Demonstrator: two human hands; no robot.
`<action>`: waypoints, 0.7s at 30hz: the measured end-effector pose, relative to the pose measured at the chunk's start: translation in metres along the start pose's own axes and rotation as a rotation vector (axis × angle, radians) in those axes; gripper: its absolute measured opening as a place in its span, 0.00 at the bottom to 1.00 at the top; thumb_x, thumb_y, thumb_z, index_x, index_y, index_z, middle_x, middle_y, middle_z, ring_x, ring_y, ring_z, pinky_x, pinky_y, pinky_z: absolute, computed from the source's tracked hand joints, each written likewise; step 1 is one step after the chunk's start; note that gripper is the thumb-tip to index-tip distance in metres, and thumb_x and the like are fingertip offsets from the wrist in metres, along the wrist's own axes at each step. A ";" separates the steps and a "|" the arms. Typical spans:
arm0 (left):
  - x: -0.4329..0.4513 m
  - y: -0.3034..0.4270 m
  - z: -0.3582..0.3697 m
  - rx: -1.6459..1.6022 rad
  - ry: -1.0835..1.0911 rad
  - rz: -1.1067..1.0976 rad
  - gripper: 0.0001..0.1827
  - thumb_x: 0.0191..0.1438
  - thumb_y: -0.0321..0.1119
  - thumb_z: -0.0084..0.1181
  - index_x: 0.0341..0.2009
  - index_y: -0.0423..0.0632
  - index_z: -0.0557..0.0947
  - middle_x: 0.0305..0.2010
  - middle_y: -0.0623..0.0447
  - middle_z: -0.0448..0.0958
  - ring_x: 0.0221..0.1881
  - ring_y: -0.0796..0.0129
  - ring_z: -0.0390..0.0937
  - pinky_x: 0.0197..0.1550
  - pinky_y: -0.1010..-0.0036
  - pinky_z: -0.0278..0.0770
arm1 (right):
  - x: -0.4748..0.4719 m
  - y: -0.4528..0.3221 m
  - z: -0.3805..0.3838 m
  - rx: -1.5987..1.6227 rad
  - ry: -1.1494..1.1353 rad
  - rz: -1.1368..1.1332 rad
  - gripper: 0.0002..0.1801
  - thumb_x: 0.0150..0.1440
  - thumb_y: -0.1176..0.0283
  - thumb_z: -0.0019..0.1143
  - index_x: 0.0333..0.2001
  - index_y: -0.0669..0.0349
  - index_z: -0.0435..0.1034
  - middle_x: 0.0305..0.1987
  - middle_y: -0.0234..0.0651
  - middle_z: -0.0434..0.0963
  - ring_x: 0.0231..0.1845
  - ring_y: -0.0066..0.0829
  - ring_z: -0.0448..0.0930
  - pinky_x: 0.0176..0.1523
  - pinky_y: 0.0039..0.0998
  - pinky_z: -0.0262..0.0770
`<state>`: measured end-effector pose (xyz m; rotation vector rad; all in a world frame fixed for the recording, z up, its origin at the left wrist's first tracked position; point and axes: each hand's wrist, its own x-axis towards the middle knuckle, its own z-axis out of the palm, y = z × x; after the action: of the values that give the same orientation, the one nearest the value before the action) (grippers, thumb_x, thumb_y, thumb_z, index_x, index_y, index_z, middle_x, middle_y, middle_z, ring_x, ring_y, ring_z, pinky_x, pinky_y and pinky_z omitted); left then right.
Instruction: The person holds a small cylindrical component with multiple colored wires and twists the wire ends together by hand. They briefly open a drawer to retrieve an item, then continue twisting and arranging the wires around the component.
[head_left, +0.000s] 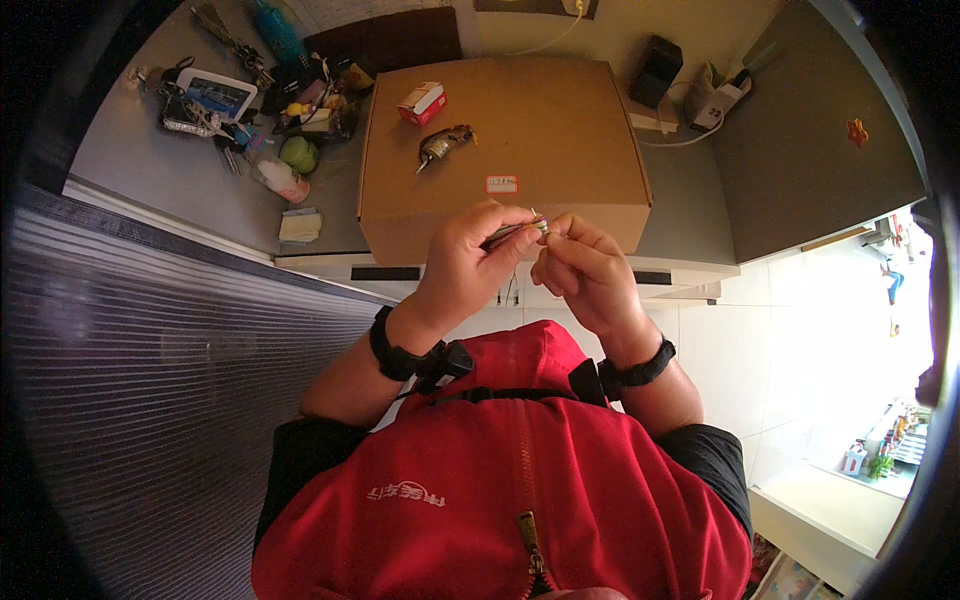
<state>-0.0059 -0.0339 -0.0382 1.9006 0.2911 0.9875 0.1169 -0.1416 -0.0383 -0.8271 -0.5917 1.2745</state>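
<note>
My left hand (474, 244) pinches a thin, small item with coloured bands (541, 223) between thumb and fingers, just above the front edge of a large cardboard box (555, 135). Thumb and forefinger of my right hand (589, 259) meet at the right end of the same item. Fingers cover most of it, so I cannot tell what it is. Farther back on the box lies a small tool-like object with a metal tip and a dark cord-like part (444, 148). Behind that sits a small red and white carton (423, 103).
Left of the box are a white-framed device (217, 94), a white bottle (281, 178), a green round object (299, 154) and folded cloths or papers (300, 226). At the right stand a black block-shaped object (656, 71) and a light-coloured holder (712, 97) near a white cable.
</note>
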 end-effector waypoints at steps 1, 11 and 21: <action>0.000 0.000 -0.001 -0.050 -0.015 -0.065 0.06 0.50 0.27 0.57 0.34 0.40 0.78 0.26 0.54 0.76 0.25 0.78 0.72 0.26 0.83 0.69 | 0.000 -0.002 0.001 -0.061 0.041 0.009 0.08 0.58 0.73 0.39 0.36 0.63 0.66 0.11 0.25 0.58 0.16 0.19 0.60 0.31 0.24 0.62; -0.004 0.002 0.000 -0.150 -0.107 -0.182 0.07 0.52 0.28 0.55 0.34 0.39 0.77 0.28 0.55 0.78 0.30 0.79 0.73 0.31 0.83 0.71 | -0.006 -0.003 -0.005 -0.138 0.016 0.049 0.05 0.57 0.73 0.46 0.32 0.63 0.65 0.22 0.41 0.75 0.10 0.18 0.63 0.14 0.17 0.56; -0.005 -0.002 -0.002 -0.374 -0.073 -0.473 0.08 0.54 0.33 0.53 0.35 0.41 0.77 0.27 0.55 0.76 0.27 0.81 0.72 0.24 0.85 0.69 | -0.013 -0.001 -0.008 0.034 0.011 0.146 0.08 0.59 0.71 0.42 0.37 0.65 0.66 0.22 0.42 0.75 0.13 0.23 0.71 0.18 0.19 0.65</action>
<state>-0.0104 -0.0346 -0.0419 1.4318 0.4537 0.6016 0.1206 -0.1562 -0.0418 -0.8607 -0.5067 1.4077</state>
